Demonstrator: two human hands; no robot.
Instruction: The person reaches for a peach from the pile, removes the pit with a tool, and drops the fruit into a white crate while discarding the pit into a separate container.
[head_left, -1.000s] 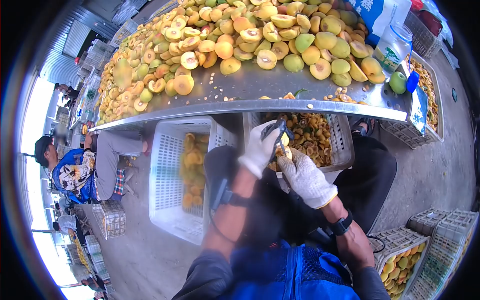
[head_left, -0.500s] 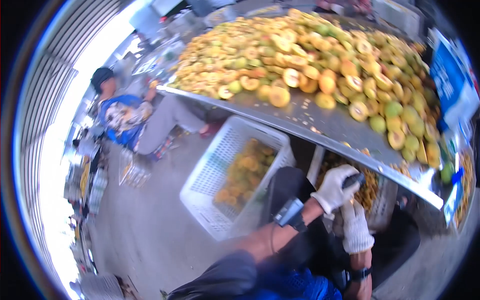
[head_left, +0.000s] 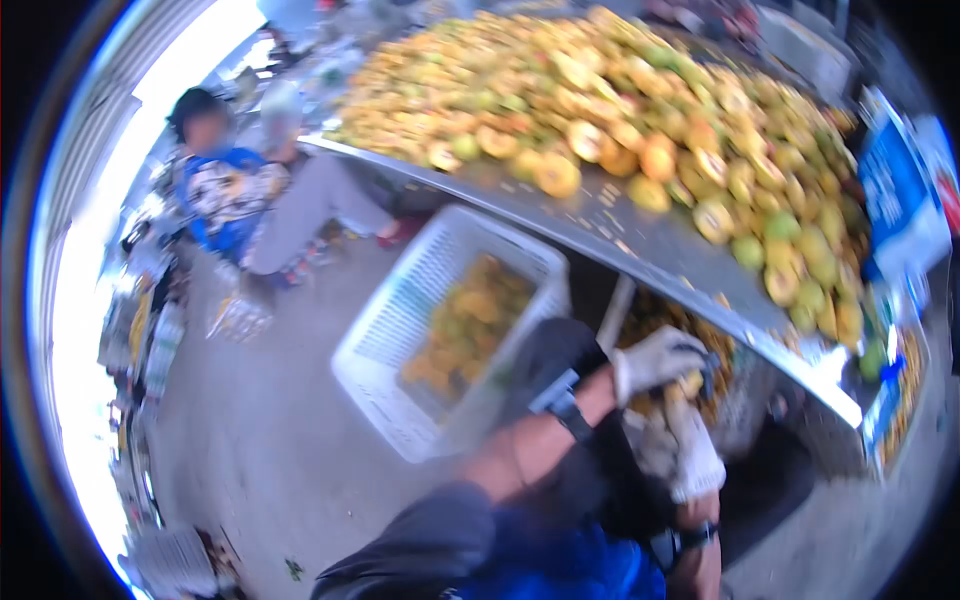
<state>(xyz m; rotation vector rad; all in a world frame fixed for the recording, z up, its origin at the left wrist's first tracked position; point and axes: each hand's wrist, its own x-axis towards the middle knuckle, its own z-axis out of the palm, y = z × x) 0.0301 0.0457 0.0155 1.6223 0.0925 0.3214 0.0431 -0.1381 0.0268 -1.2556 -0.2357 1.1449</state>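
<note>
My left hand, in a white glove, is closed round a dark tool whose shape is blurred. Just below it my right hand, also gloved, has its fingers closed on a yellow fruit piece that touches the tool side. Both hands are over a container of cut yellow pieces, below the edge of a metal table. Halved and whole yellow-green fruit is heaped on that table.
A white perforated crate with fruit inside stands on the floor left of my knee. Farther left a person in a blue top sits by the table's end. A blue and white bag is at the right edge.
The scene has shifted left and slightly up in view. A yellow fruit piece now shows between my hands, and my left hand has turned on the tool. The seated person's head has turned.
</note>
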